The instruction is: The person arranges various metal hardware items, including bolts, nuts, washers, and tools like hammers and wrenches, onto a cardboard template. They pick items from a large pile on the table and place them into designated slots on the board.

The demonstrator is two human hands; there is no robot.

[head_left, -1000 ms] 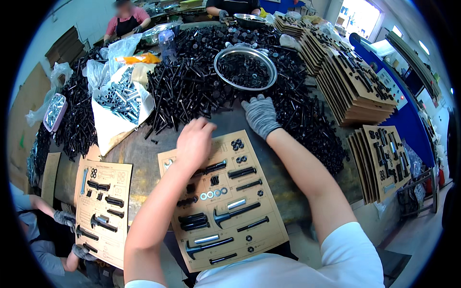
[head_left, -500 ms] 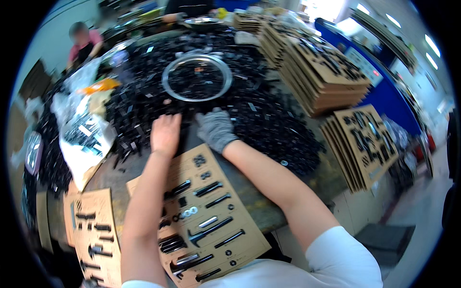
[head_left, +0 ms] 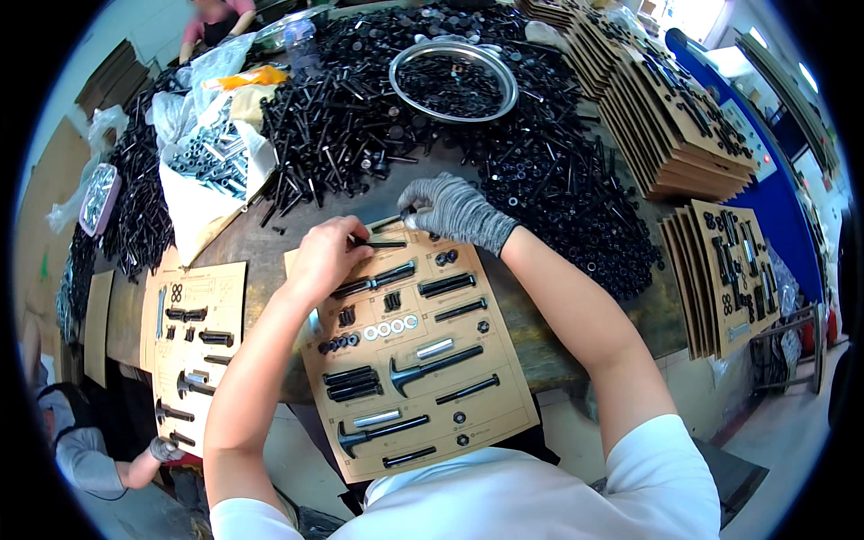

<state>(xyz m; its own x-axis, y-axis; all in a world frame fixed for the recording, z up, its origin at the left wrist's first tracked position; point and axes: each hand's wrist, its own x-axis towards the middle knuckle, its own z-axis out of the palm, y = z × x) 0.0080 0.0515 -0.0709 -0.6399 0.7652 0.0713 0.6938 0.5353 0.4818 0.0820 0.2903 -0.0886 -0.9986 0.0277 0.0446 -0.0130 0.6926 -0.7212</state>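
Note:
A brown cardboard card (head_left: 504,396) packed with black hardware leans toward me at the table edge. It bears black bolts (head_left: 447,284), nuts, a row of white washers (head_left: 391,328), silver tubes (head_left: 435,349) and hammer-shaped black bolts (head_left: 438,366). Over its far end, my bare left hand (head_left: 329,258) is closed, thumb and fingers pinching a dark bolt (head_left: 385,244). My right hand (head_left: 457,212), in a grey knit glove, curls beside it above the card's far edge. Dark metal shows at the gloved fingertips, but I cannot make out the piece.
Heaped black bolts (head_left: 333,135) and nuts (head_left: 576,225) surround a round metal-rimmed tray (head_left: 517,90). A white bag of silver parts (head_left: 193,216) lies left. Filled cards (head_left: 229,297) stand left, with a co-worker's gloved hand (head_left: 166,449) below. Card stacks (head_left: 670,180) rise right.
Both hands have drawn back from the heap to the card's far end, and are now closed close together there. The view has shifted, bringing a co-worker's arm into sight at lower left.

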